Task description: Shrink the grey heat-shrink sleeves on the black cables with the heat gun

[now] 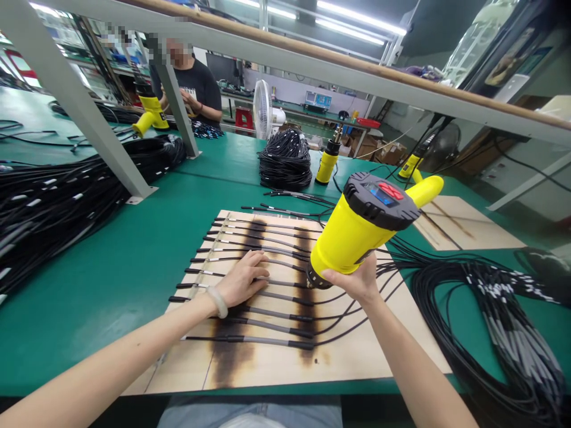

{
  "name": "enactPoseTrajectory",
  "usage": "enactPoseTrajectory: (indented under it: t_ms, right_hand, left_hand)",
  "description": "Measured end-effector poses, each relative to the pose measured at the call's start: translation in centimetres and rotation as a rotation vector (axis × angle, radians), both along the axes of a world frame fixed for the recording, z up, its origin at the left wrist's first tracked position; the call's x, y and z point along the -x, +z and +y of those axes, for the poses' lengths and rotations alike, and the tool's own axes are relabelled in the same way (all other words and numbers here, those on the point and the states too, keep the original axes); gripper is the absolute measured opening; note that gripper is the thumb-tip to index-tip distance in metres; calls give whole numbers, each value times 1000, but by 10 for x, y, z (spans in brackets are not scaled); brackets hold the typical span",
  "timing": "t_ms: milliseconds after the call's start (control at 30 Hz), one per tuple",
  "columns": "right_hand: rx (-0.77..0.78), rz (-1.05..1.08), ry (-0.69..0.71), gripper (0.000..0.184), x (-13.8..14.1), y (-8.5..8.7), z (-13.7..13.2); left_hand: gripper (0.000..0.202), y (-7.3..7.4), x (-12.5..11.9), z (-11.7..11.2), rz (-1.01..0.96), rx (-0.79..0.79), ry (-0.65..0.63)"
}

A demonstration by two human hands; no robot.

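1. Left edge: a heap of black leads lies on the green table.
2. Upper left: a person in a black shirt stands at the far bench.
3. Centre left: my left hand lies flat, fingers apart, pressing on the cables laid in rows across the board.
4. Centre: my right hand is clamped around the yellow heat gun. Its nozzle points down at the right scorch stripe, near my left fingertips.
5. Right: the cables trail off the board into a bundle on the table.
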State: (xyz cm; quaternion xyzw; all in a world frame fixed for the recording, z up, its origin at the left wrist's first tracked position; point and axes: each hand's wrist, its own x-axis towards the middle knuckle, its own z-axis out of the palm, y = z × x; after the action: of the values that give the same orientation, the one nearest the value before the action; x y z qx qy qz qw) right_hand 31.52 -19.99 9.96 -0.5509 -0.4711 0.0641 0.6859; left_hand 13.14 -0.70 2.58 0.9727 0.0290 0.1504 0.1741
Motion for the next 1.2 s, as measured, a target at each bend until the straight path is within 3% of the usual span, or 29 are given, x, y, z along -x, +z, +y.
enactPoseTrajectory:
  t_ms: [300,1033,1200]
  right_hand:
    - [47,-21,-50,57,-2,-5,-1]
    - [30,-33,13,47,-3,-3,1]
    - [18,-30,-12,57,-4,-3,1]
  left_hand:
    - [12,-4,1,2,-31,1,14]
    - [30,-4,4,9,-76,30,71]
    - [30,-4,8,13,-58,20,92]
